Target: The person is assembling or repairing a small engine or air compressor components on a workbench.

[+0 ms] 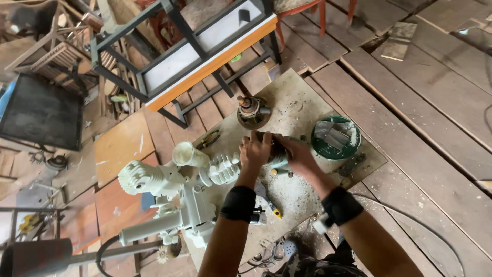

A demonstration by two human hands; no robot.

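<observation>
Black wristbands (239, 203) sit on both forearms. The left hand (254, 150) and right hand (297, 155) wrap around a dark motor part (277, 149) at the board's (302, 107) centre. White engine casing (164, 179) lies at nine o'clock, green bowl (335, 137) at three.

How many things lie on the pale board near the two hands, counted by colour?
White or cream: 2, the white finned machine casing and the cream plastic cup.
Green: 1, the round green bowl.
Rusty brown: 1, the round metal motor part.
Dark: 1, the dark cylinder held by the left hand and right hand.
Total: 5
</observation>
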